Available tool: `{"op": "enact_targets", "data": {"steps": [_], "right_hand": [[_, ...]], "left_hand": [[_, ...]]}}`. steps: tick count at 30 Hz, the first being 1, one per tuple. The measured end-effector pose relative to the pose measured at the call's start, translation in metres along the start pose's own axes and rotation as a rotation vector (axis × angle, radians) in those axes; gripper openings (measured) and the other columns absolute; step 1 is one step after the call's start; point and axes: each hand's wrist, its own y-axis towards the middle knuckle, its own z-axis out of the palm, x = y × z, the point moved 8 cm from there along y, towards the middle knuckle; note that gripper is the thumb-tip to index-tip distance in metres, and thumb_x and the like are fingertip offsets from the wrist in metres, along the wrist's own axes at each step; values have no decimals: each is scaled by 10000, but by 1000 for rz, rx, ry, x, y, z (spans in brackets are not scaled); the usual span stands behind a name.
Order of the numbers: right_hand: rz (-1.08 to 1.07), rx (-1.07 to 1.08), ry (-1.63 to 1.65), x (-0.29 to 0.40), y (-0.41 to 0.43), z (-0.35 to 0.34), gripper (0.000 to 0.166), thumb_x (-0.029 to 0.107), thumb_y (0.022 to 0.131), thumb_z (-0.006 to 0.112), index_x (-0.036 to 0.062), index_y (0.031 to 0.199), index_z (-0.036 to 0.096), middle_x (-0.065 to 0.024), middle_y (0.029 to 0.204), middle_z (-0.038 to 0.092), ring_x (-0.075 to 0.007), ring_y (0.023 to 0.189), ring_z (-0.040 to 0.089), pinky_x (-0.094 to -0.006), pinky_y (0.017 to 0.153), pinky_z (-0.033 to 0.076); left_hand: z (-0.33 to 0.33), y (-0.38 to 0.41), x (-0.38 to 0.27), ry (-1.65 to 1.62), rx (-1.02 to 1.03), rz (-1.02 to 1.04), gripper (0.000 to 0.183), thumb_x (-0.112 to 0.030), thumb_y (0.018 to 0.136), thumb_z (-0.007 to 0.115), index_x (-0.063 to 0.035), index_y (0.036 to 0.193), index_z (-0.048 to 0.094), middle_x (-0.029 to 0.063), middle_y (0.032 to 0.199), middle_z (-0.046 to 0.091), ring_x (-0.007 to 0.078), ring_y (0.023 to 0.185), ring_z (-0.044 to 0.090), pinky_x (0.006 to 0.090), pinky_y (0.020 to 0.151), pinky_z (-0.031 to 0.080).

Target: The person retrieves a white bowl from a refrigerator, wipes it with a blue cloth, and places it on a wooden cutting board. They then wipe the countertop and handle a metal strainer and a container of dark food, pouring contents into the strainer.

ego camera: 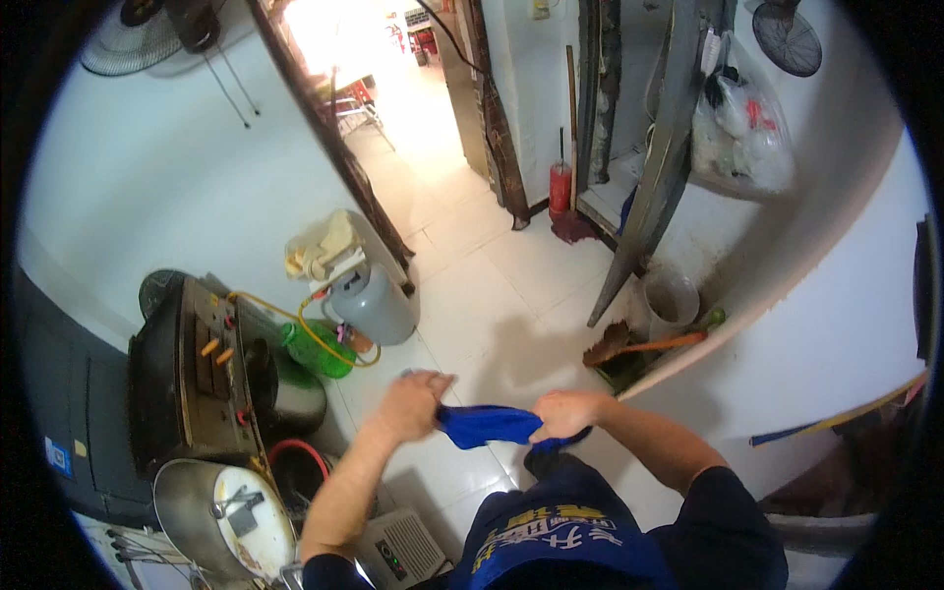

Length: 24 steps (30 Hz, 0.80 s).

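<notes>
A blue cloth point(490, 426) is stretched between my two hands in front of my body. My left hand point(413, 404) grips one end, its fingers slightly blurred. The other end is in my right hand point(566, 414), and a darker blue part of the fabric hangs just beyond it. Below the cloth is the dark blue apron point(546, 523) on my body, which bears writing. A dark shoe point(546, 463) shows on the tiled floor point(472, 287) under my right hand.
At left stand a gas stove point(210, 369), a large metal pot point(188, 509), a green bottle point(321, 350) and a grey gas cylinder point(376, 306). A clear bucket point(670, 299) and an orange-handled broom point(656, 345) are at right. A doorway lies ahead, beside a red cylinder point(560, 190).
</notes>
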Motion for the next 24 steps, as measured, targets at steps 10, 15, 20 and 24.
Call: {"op": "enact_targets", "data": {"steps": [10,15,20,24], "right_hand": [[-48,-304,39,-79,-16,-145,406,417,740,842,30,844,774,-153,783,752,-276,706,713,-376,700,558],[231,-509,186,-134,-62,-189,699,303,682,901,33,1288,680,-203,1233,711,-334,1098,703,-439,953,562],[-239,-849,639,-154,-73,-209,810,168,721,908,18,1427,541,-154,1338,643,-273,1188,639,-367,997,541],[-268,-784,1207,-193,-17,-199,712,32,744,895,22,1378,570,-92,1248,682,-169,1081,655,-336,940,559]], "left_hand": [[120,167,-64,-892,93,-196,417,-148,753,806,-75,1153,716,216,1159,691,425,1059,666,474,902,556],[48,236,-66,-597,14,35,210,-74,781,729,-59,991,734,190,1037,692,421,983,667,463,854,560],[-4,317,-89,-876,114,158,194,9,839,667,-11,1026,716,142,929,712,318,812,710,389,756,589],[-14,379,-76,-1402,287,-50,167,57,927,569,52,1050,682,89,924,708,175,715,694,311,636,612]]}}
